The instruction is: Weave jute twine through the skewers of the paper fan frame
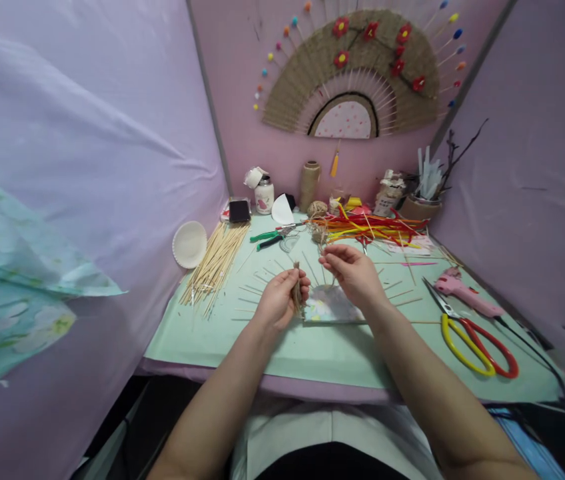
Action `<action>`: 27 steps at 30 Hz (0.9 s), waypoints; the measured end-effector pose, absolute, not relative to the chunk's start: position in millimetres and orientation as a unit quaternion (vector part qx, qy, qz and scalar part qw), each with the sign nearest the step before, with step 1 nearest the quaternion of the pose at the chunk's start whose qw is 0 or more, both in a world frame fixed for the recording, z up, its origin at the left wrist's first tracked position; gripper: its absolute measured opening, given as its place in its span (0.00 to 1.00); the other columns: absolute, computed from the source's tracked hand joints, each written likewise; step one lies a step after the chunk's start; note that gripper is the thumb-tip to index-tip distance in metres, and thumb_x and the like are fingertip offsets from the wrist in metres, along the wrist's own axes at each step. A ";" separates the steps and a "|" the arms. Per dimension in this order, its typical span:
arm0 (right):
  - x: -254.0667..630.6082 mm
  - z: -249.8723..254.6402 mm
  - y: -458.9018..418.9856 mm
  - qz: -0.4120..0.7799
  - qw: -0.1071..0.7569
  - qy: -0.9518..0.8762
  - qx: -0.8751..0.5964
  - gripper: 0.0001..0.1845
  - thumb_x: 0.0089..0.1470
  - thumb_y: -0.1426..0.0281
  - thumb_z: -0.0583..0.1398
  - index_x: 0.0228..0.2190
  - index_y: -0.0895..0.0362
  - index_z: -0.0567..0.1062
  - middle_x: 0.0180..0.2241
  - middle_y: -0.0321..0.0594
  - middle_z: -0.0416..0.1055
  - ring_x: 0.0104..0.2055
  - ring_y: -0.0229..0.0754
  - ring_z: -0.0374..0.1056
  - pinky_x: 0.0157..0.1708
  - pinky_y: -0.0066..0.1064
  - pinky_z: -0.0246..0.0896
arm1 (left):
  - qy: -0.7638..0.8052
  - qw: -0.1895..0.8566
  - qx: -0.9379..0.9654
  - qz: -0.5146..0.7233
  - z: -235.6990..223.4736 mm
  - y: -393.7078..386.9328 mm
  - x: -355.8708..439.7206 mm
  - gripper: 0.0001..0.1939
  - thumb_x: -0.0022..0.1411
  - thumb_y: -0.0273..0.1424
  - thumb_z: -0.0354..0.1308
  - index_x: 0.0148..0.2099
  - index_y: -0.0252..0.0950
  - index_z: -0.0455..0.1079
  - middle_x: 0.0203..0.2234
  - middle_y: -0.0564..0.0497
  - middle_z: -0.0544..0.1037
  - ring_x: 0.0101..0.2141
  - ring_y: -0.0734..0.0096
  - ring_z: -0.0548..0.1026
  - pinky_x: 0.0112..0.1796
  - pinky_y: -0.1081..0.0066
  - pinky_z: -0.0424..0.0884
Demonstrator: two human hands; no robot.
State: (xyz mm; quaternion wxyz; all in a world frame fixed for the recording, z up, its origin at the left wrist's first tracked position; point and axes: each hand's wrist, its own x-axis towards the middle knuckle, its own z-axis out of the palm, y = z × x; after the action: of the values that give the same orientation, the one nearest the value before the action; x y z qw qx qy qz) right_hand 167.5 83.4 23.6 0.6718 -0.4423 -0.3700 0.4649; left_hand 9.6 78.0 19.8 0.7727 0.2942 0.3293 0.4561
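Observation:
A small bundle of brown jute twine [297,297] stands upright in my left hand [278,297], whose fingers are closed round it. My right hand [355,272] is raised to the right of it, thumb and fingertips pinched on what looks like a thin strand of the same twine. Beneath and between the hands lies a half-round fan base [330,305] covered in pale floral cloth. Thin wooden sticks [405,301] spread outward from it over the table; my right hand and forearm hide part of it.
Large scissors [480,347] and a pink glue gun [470,295] with its cord lie at right. Loose bamboo sticks [217,267] and a white dish [189,245] are at left. Behind are green-handled pliers [267,238], fuzzy stems [377,228] and a twine roll [310,187].

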 end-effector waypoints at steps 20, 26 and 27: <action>115.5 -2.4 59.1 0.327 0.688 -0.436 -0.479 0.11 0.47 0.64 0.64 0.29 0.56 0.67 0.25 0.31 0.65 0.23 0.33 0.61 0.23 0.26 0.58 | 0.288 0.722 0.258 0.573 0.8 80.9 21.4 0.15 0.46 0.35 0.70 0.32 0.30 0.73 0.23 0.53 0.74 0.23 0.80 0.69 0.27 0.75 0.64; 114.7 -5.6 57.0 0.310 0.678 -0.451 -0.491 0.11 0.48 0.64 0.63 0.29 0.55 0.67 0.25 0.32 0.65 0.24 0.33 0.61 0.25 0.26 0.58 | 0.304 0.702 0.267 0.586 -4.1 80.7 23.1 0.14 0.45 0.35 0.70 0.31 0.31 0.74 0.24 0.53 0.74 0.24 0.80 0.69 0.29 0.76 0.64; 114.1 -5.2 56.2 0.309 0.678 -0.452 -0.490 0.10 0.48 0.64 0.63 0.29 0.55 0.67 0.25 0.32 0.65 0.24 0.33 0.60 0.25 0.26 0.58 | 0.306 0.699 0.266 0.589 -4.2 80.8 23.1 0.14 0.45 0.36 0.70 0.31 0.31 0.74 0.24 0.53 0.74 0.24 0.80 0.69 0.29 0.76 0.64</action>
State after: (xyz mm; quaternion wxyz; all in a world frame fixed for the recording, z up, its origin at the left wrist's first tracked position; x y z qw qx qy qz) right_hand 114.1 56.2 -5.2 0.6782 -0.4901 -0.4523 0.3086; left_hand 23.1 80.8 -4.2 0.6991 0.2659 0.3059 0.5891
